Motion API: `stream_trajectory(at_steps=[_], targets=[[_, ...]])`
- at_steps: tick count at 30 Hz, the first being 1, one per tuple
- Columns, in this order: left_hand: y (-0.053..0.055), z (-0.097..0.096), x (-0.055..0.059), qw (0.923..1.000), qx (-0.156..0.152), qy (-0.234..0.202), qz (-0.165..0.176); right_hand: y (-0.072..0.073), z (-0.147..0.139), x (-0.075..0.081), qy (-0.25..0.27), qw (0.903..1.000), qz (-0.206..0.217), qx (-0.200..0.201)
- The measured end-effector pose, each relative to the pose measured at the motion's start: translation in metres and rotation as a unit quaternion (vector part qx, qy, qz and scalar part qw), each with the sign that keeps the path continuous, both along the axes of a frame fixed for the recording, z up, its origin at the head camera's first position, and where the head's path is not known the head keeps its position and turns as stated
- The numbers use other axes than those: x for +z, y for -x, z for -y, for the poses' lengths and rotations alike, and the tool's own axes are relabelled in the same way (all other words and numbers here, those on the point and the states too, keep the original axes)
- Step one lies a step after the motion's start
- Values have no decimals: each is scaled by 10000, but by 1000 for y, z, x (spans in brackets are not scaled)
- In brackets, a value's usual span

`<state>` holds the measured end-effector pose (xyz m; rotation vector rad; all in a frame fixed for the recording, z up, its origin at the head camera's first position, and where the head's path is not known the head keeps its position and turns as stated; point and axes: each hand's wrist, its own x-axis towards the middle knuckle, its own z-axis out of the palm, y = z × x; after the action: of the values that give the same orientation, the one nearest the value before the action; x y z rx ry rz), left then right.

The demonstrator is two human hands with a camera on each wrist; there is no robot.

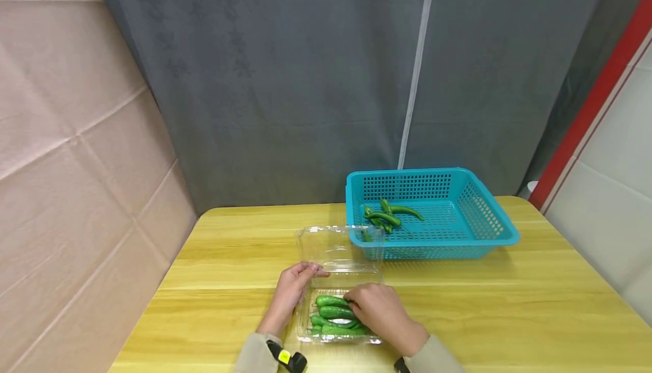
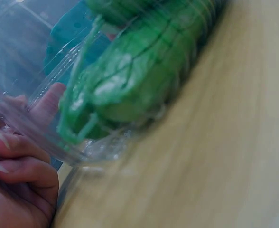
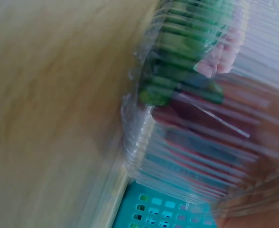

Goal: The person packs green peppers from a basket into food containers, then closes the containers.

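Note:
A clear plastic clamshell box (image 1: 304,337) lies with its lid (image 1: 326,245) raised toward the back. Several green chili peppers (image 1: 333,312) lie crosswise in its base. With curled fingers, my left hand (image 1: 292,289) grips the box's left edge near the hinge; the left wrist view shows those fingers (image 2: 28,159) beside the clear wall. My right hand (image 1: 379,309) reaches into the base from the right and pinches the end of the rearmost pepper (image 1: 330,301). Through the ribbed wall in the right wrist view, that hand's fingertips are partly hidden and blurred.
A blue perforated plastic basket (image 1: 433,243) stands behind the box to the right, with several more green peppers (image 1: 385,218) at its left side. The raised lid overlaps the basket's near-left corner in the head view. A grey curtain (image 1: 285,107) hangs behind the wooden table (image 1: 219,271).

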<state>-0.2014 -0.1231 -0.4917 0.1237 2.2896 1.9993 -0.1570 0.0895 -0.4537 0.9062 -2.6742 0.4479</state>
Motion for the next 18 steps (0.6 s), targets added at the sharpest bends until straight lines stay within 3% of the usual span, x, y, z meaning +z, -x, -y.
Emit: stream_trajectory(at_steps=[8,18], targets=[[0,1,0,9999,-105,-60,-92,0,0,-1,-50,10000,-20,-32],[0,0,0,10000,-18,-50,-20,2,-3,-1,79,9998,125,111]])
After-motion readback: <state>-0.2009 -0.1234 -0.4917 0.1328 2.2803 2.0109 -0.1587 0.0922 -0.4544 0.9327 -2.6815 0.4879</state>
